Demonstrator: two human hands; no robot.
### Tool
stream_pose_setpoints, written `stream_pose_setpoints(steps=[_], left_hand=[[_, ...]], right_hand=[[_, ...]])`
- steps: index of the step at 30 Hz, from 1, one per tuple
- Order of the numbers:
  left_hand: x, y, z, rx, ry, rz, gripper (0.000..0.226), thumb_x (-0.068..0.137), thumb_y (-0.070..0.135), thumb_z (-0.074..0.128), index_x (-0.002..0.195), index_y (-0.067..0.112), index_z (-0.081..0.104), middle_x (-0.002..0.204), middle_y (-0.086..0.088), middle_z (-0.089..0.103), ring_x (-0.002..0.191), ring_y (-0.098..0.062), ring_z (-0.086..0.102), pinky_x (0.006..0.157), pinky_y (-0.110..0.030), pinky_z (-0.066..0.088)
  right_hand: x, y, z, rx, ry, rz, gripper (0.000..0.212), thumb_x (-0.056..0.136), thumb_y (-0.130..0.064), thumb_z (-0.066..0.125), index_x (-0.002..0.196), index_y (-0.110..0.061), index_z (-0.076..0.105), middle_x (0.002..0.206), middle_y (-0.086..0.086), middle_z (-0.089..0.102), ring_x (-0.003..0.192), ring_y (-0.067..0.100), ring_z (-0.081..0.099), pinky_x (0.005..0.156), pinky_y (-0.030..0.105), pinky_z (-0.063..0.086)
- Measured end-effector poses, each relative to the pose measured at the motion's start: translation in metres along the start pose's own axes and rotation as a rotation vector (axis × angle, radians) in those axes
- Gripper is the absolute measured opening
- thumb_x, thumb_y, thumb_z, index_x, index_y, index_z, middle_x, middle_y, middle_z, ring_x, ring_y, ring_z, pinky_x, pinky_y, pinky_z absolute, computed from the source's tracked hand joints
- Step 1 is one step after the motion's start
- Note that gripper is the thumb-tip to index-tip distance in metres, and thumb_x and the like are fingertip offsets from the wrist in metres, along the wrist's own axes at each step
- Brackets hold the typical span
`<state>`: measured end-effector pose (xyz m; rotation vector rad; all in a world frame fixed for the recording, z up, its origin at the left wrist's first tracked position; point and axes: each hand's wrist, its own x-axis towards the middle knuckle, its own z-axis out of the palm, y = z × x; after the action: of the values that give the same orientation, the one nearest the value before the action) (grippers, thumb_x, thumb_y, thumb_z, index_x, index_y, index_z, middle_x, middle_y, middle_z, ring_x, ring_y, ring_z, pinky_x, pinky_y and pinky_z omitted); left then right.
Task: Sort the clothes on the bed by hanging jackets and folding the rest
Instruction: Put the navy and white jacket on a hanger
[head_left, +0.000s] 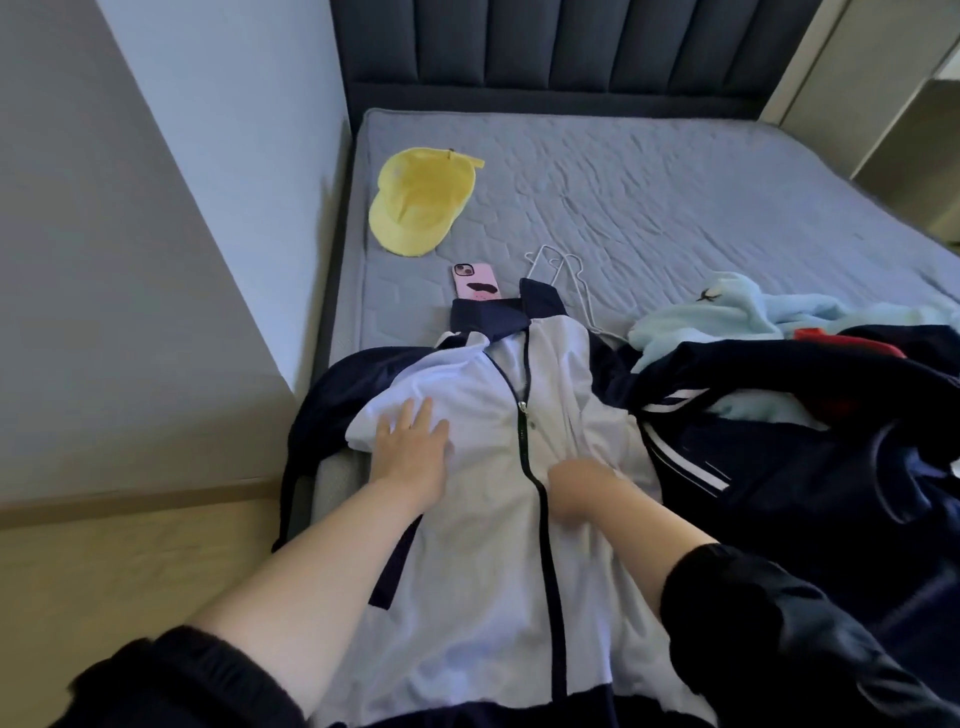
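Black sleeves (182, 680) are framing. Left hand (410, 447) is pressing flat, fingers spread, on jacket (467, 545) lying at near edge of bed (675, 208); right hand (576, 493) is bunching fabric beside zipper (522, 415). Probably light, soft, slippery: best grasped at shoulders, near hanger (579, 286).

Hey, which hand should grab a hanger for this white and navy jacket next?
Probably the right hand. The hangers lie beyond the collar, right of the zipper, on its side; it would first release the jacket it grips. The left hand presses flat across the zipper from them.
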<state>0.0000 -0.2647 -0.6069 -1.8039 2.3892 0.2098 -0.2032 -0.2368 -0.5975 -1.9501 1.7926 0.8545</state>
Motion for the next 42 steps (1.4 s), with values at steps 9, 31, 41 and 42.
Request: stream_pose_setpoints(steps=[9, 31, 41, 42], left_hand=[[0.036, -0.058, 0.009, -0.150, -0.099, -0.169, 0.056, 0.101, 0.037, 0.028, 0.152, 0.022, 0.010, 0.161, 0.002, -0.001, 0.144, -0.025, 0.013, 0.112, -0.045, 0.024], [0.042, -0.068, -0.034, -0.261, -0.507, -0.089, 0.014, 0.081, 0.011, 0.047, 0.078, 0.007, 0.061, 0.065, -0.008, 0.065, 0.058, -0.020, 0.063, 0.051, -0.023, 0.044], [0.043, 0.011, 0.012, -0.566, -0.098, -0.220, 0.098, 0.077, 0.045, 0.065, 0.150, 0.034, 0.000, 0.149, -0.004, 0.023, 0.129, -0.031, 0.035, 0.091, -0.040, 0.041], [0.041, 0.013, 0.016, -0.635, -0.025, -0.244, 0.095, 0.078, 0.037, 0.066, 0.150, 0.033, 0.003, 0.146, -0.004, 0.027, 0.125, -0.030, 0.040, 0.085, -0.037, 0.042]], right_hand=[[0.040, -0.007, -0.022, 0.454, 0.572, 0.070, 0.013, 0.089, -0.015, 0.043, 0.091, -0.010, 0.054, 0.093, 0.003, 0.053, 0.093, 0.028, 0.052, 0.071, 0.032, 0.037], [0.038, -0.032, -0.058, 0.077, -0.476, -0.212, 0.018, 0.082, -0.012, 0.049, 0.069, -0.008, 0.061, 0.066, 0.009, 0.063, 0.048, 0.021, 0.054, 0.048, 0.027, 0.048], [0.091, 0.022, -0.063, 0.407, 0.444, 0.189, 0.073, 0.090, -0.035, 0.055, 0.150, -0.020, 0.018, 0.149, 0.006, 0.033, 0.142, 0.027, 0.020, 0.113, 0.054, 0.011], [0.095, 0.027, -0.059, 0.401, 0.416, 0.197, 0.075, 0.089, -0.039, 0.055, 0.150, -0.021, 0.015, 0.147, 0.006, 0.038, 0.141, 0.026, 0.023, 0.113, 0.057, 0.007]])
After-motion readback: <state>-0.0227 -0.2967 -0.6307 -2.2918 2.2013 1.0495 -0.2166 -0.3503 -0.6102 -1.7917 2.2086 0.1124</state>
